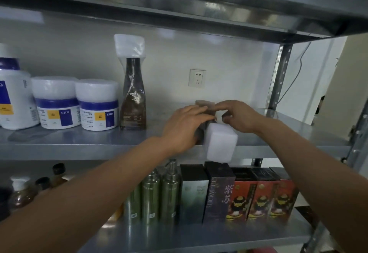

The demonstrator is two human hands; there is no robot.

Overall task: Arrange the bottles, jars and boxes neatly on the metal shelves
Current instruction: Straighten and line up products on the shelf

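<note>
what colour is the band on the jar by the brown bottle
Dark blue band, head view.

Two bare forearms, the left arm (95, 185) broad across the lower left of the frame, the right arm (310, 153) at the lower right, bare wrists, bare left hand (183, 127) and right hand (242, 116) near the centre

**Dull metal, clear film, white foam**

The metal shelf (79, 143) is smooth and grey with a dull, blotchy sheen. Crinkled glossy plastic film wraps the upright brown bottle (133, 97). Matt white foam caps it and the lying brown bottle (220, 143). The green spray bottles (151, 197) gleam metallic. The red boxes (260, 199) look like glossy printed card.
</note>
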